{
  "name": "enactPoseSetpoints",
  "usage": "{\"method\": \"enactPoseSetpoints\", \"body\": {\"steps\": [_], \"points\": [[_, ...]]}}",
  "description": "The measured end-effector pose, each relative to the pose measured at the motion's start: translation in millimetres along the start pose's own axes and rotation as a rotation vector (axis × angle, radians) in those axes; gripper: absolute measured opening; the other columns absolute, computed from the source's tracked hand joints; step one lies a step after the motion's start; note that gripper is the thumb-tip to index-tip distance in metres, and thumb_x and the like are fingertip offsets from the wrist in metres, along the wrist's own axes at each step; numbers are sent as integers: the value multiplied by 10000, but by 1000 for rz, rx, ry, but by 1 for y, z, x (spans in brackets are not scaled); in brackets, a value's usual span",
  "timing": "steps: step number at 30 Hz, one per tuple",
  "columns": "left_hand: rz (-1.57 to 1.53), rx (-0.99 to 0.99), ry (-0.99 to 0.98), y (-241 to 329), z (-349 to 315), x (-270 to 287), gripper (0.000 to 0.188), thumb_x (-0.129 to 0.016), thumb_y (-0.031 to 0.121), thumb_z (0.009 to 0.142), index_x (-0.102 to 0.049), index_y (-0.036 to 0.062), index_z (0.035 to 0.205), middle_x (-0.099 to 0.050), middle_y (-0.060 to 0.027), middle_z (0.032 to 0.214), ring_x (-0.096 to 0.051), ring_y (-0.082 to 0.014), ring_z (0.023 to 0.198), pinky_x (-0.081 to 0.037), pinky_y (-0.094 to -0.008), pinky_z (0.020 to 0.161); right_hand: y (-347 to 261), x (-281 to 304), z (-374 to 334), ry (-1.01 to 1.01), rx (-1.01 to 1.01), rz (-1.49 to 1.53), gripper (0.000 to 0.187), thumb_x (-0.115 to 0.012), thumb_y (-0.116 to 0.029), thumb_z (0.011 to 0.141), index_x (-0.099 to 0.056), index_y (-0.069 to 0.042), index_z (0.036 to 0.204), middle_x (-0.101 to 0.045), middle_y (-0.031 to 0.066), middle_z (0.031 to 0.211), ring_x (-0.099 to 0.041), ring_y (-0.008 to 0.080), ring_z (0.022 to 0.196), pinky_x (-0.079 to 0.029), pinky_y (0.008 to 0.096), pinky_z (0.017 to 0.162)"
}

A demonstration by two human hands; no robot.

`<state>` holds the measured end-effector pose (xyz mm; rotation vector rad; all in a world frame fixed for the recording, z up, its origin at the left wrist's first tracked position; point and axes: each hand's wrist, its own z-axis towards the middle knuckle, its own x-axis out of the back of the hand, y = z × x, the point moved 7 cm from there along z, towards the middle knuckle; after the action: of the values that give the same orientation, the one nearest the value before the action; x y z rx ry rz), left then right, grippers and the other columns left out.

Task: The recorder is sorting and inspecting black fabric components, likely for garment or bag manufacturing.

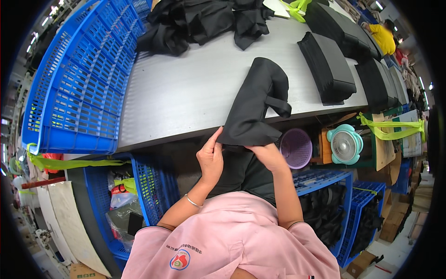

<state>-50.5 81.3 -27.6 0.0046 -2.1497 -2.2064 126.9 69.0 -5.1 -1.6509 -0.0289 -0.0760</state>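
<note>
A black fabric piece [253, 104] lies partly on the pale table and hangs over its near edge. Its far end is rolled over, and a short strap loop sticks out at its right side. At the lower left corner of the cloth, my left hand [211, 160] pinches the edge between thumb and fingers. My right hand [269, 157] grips the lower edge on the right, its fingertips hidden beneath the fabric.
Blue crates stand on the table's left [86, 79], at lower left [148, 186] and lower right [341, 223]. Dark cloth [200, 21] is heaped at the back. Black stacks [327, 69] line the right. Below are a purple basket [296, 148] and teal fan [344, 144]. A person in yellow [383, 38] is far right.
</note>
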Motion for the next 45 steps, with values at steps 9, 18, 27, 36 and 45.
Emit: {"method": "enactPoseSetpoints", "body": {"steps": [9, 18, 27, 36, 45], "points": [[-311, 209, -53, -33, -3, -32, 247, -536, 59, 1011, -696, -5, 1187, -671, 17, 822, -572, -47, 719, -516, -230, 648, -4, -32, 13, 248, 270, -931, 292, -655, -13, 755, -670, -3, 1047, -638, 221, 1019, -587, 431, 1007, -462, 506, 911], [-497, 488, -261, -82, -23, -54, 180, -614, 81, 954, -660, 16, 793, -658, 26, 807, -523, -36, 695, -418, -223, 594, -11, -59, 15, 39, 229, -768, 489, -575, 26, 827, -523, 2, 1312, -496, 217, 1373, -497, 421, 1225, -443, 452, 1024], [-768, 418, -201, -32, -22, -67, 132, -574, 38, 921, -680, 5, 849, -660, 1, 803, -584, -83, 711, -473, -259, 660, -22, -41, -4, 419, 603, -1267, 313, -676, -177, 749, -700, -62, 1040, -670, 133, 1111, -621, 347, 999, -430, 564, 943], [-631, 503, -433, -60, -12, -24, 413, -591, 61, 937, -536, -23, 1337, -645, -74, 1234, -616, -134, 1100, -498, -260, 891, 35, -16, -11, 55, 169, -1186, 183, -677, -229, 850, -685, -48, 875, -652, 185, 972, -629, 373, 907, -528, 483, 761], [-485, 448, -273, -27, 17, -9, 531, -810, 121, 827, -545, 31, 1279, -613, -28, 1098, -567, -119, 1004, -483, -282, 894, -89, -60, -84, 78, 548, -785, 53, -717, -59, 816, -696, -27, 851, -674, 117, 827, -676, 275, 764, -558, 372, 679]]}}
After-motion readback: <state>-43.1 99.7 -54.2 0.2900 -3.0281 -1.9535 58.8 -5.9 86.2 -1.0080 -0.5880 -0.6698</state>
